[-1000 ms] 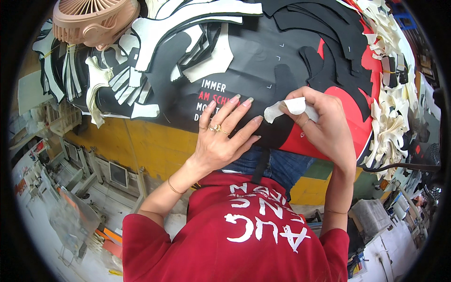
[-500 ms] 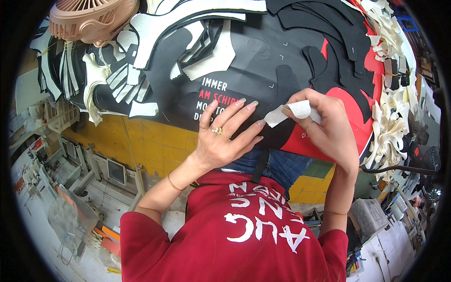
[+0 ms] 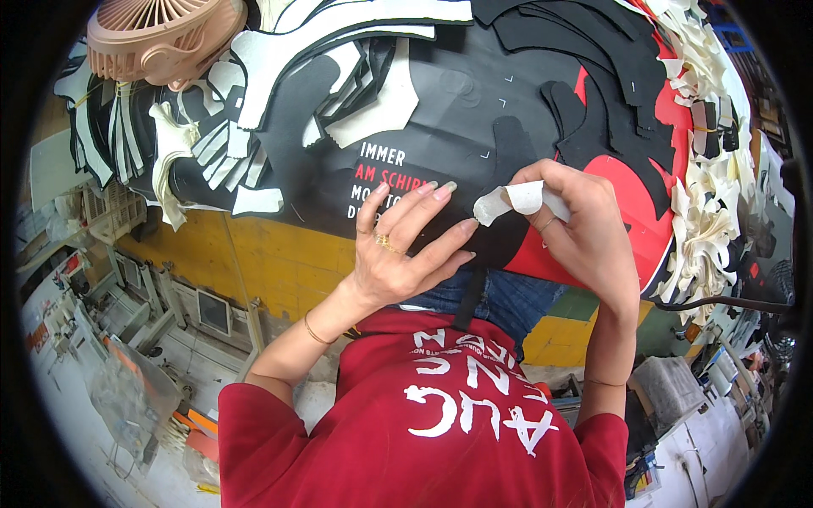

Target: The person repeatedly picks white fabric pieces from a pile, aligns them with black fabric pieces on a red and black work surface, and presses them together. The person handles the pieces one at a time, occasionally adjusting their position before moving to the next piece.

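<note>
— While the left hand (image 3: 398, 254) lies flat near the middle of the frame, what is it pressing on?

— Its fingers are spread open and rest palm-down on a black cut piece (image 3: 474, 229) that lies on the dark printed sheet (image 3: 457, 102) covering the table. It grips nothing; there is a ring on one finger and a thin bracelet at the wrist.

— And the right hand (image 3: 584, 229)?

— Just right of centre, closed in a pinch. Its thumb and fingers grip a small white strip (image 3: 512, 201), curled and partly folded, whose free end points left toward the left fingertips. Whether the strip touches the black piece I cannot tell.

— What lies around them?

— Toward the upper right, more black cut shapes (image 3: 584, 110) are laid over a red sheet (image 3: 635, 195). Along the right edge of the frame runs a heap of cream-coloured offcuts (image 3: 711, 229). At the upper left, a pinkish fan (image 3: 157, 34) sits above a pile of black-and-white cut pieces (image 3: 279, 93). Below the table edge, a yellow panel (image 3: 271, 262) shows at centre left.

— And at the bottom of the frame?

— A red shirt (image 3: 423, 432) with white lettering fills the lower middle, both forearms rising from it toward the table.
</note>
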A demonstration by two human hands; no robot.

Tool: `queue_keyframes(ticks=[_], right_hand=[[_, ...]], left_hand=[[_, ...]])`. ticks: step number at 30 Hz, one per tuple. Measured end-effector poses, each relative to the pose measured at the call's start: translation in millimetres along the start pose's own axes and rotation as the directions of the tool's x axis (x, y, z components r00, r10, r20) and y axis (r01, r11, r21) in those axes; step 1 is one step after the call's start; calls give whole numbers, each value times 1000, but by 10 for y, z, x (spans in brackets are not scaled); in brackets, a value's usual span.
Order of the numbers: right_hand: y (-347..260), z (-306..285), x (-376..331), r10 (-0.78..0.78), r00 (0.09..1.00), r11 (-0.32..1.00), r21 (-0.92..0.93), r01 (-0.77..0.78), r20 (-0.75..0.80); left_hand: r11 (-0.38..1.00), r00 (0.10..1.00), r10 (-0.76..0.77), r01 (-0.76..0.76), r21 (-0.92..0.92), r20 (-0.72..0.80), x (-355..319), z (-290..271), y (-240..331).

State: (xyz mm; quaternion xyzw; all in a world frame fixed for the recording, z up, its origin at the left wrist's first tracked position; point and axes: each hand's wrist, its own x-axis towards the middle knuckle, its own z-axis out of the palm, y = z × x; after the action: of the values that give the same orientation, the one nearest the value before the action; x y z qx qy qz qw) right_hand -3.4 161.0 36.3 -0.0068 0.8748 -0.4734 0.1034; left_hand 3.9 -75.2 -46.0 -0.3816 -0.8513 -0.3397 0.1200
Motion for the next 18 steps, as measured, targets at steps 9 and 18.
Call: queue_keyframes(ticks=[9, 18], right_hand=[[17, 9, -15, -15, 1000, 1000, 0, 15, -2], [-23, -38, -19, 69, 998, 998, -1, -69, -12]], left_hand=[[992, 996, 17, -27, 121, 83, 52, -14, 34], [989, 994, 11, -27, 148, 107, 64, -6, 39]])
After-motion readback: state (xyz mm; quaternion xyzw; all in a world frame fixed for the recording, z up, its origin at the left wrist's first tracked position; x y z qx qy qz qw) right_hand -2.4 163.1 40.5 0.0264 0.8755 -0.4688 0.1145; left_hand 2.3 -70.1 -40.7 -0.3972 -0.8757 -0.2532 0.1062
